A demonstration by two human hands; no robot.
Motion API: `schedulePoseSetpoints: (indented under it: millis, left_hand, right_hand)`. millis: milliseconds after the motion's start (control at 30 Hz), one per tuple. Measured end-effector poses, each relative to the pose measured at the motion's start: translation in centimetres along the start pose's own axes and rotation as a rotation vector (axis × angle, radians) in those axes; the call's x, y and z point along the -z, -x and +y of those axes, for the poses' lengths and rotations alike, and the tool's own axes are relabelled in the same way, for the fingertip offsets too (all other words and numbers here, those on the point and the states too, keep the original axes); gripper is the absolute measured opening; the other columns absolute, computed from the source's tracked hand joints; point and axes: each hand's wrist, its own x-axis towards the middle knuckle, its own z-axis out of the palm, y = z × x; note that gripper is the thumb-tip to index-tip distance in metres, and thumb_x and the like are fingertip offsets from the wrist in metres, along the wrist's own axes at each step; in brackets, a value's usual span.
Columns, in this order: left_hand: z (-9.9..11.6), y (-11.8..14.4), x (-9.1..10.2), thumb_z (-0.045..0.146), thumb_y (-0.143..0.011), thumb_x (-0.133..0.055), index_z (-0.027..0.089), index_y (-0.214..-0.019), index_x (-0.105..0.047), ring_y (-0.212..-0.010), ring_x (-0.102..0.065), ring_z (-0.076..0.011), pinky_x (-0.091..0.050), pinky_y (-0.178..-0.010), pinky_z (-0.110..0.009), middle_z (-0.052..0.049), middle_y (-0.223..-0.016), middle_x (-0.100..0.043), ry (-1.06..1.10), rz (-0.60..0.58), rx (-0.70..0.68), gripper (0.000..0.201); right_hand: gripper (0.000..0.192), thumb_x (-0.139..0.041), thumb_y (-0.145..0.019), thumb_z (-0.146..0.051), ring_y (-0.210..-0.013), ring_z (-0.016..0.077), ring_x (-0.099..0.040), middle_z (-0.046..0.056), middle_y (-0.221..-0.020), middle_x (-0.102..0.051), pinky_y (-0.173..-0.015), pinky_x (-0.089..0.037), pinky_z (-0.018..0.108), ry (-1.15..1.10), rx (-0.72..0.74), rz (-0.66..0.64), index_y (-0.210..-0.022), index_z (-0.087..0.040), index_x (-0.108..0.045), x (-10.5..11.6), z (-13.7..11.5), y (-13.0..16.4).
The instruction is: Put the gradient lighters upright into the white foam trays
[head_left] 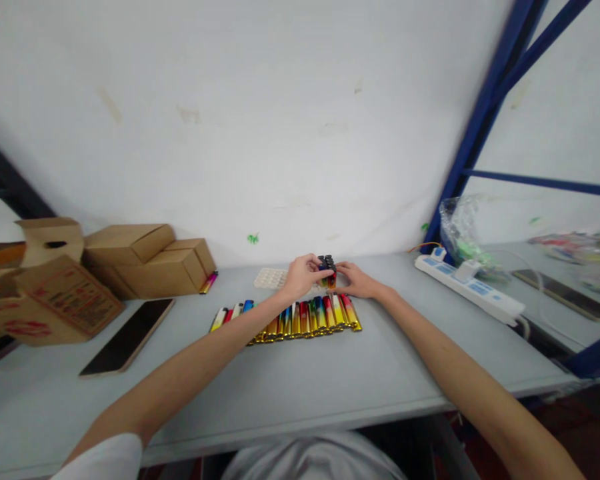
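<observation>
Several lighters [329,264] with black tops stand upright in a tight cluster on the table. My left hand [304,273] has its fingers closed on a lighter at the left side of this cluster. From the right, my right hand [359,280] curves its thumb and fingers against the cluster, gripping its side. In front of both hands lies a row of colourful lighters [324,316] with shiny gold ends, partly covered by my left forearm. A pale tray with small compartments [270,278] lies behind my left hand, which hides part of it.
Cardboard boxes [155,267] and an opened carton [65,300] stand at the left. A dark phone-like slab [127,337] lies before them, and one pink-and-yellow lighter [209,283] beside them. A white power strip [470,288] and clear plastic wrap [463,233] are at the right near a blue frame [473,133].
</observation>
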Motion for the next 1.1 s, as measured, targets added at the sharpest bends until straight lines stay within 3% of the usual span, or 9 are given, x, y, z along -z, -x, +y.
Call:
schedulePoseSetpoints:
  millis: [267, 500, 633, 900, 1000, 1100]
  left_hand:
    - [1.0, 0.1, 0.1, 0.033, -0.072, -0.088, 0.018, -0.077, -0.056, -0.053, -0.068, -0.0163, -0.049, -0.05, -0.024, 0.002, -0.059, -0.067, -0.146, -0.081, 0.012, 0.036]
    - [1.8, -0.7, 1.6, 0.033, -0.069, -0.088, 0.018, -0.068, -0.058, -0.055, -0.07, -0.0207, -0.046, -0.051, -0.027, -0.003, -0.057, -0.069, -0.283, -0.271, 0.061, 0.033]
    - [1.6, -0.3, 1.2, 0.034, -0.071, -0.087, 0.019, -0.071, -0.057, -0.058, -0.071, -0.0223, -0.048, -0.056, -0.029, -0.003, -0.058, -0.071, -0.259, -0.256, 0.098, 0.033]
    - [1.6, 0.6, 1.3, 0.042, -0.067, -0.089, 0.022, -0.08, -0.049, -0.064, -0.068, -0.0208, -0.045, -0.061, -0.029, 0.0, -0.065, -0.07, -0.402, -0.13, -0.002, 0.046]
    - [2.4, 1.7, 2.2, 0.051, -0.072, -0.084, 0.02, -0.084, -0.054, -0.071, -0.067, -0.0214, -0.047, -0.065, -0.031, -0.004, -0.075, -0.071, -0.447, -0.101, -0.011, 0.044]
    - [3.8, 3.6, 2.7, 0.058, -0.078, -0.077, 0.018, -0.097, -0.063, -0.09, -0.069, -0.0264, -0.051, -0.08, -0.037, -0.011, -0.096, -0.074, -0.495, -0.169, -0.057, 0.047]
  right_hand:
    - [0.065, -0.076, -0.083, -0.06, -0.124, 0.0321, -0.058, 0.017, -0.132, -0.063, -0.11, -0.045, 0.049, 0.002, -0.007, -0.017, -0.131, -0.017, -0.065, 0.3, -0.6, -0.1]
    - [0.064, -0.076, -0.083, -0.058, -0.124, 0.0327, -0.058, 0.017, -0.133, -0.063, -0.11, -0.046, 0.051, -0.002, -0.002, -0.015, -0.131, -0.018, -0.065, 0.3, -0.6, -0.1]
    - [0.062, -0.077, -0.083, -0.058, -0.124, 0.0323, -0.058, 0.017, -0.132, -0.063, -0.11, -0.045, 0.05, 0.003, 0.001, -0.008, -0.129, -0.018, -0.066, 0.3, -0.4, -0.1]
    - [0.067, -0.076, -0.083, -0.06, -0.126, 0.0321, -0.057, 0.017, -0.134, -0.062, -0.111, -0.045, 0.05, -0.008, 0.005, -0.012, -0.134, -0.018, -0.063, 0.1, -0.3, -0.2]
    - [0.066, -0.076, -0.083, -0.059, -0.125, 0.0327, -0.058, 0.018, -0.132, -0.063, -0.11, -0.045, 0.051, -0.005, 0.006, -0.01, -0.132, -0.017, -0.064, 0.2, -0.4, -0.2]
    - [0.065, -0.076, -0.083, -0.059, -0.123, 0.0334, -0.058, 0.017, -0.13, -0.064, -0.11, -0.045, 0.052, -0.007, -0.002, -0.016, -0.131, -0.017, -0.065, 0.3, -0.5, -0.1]
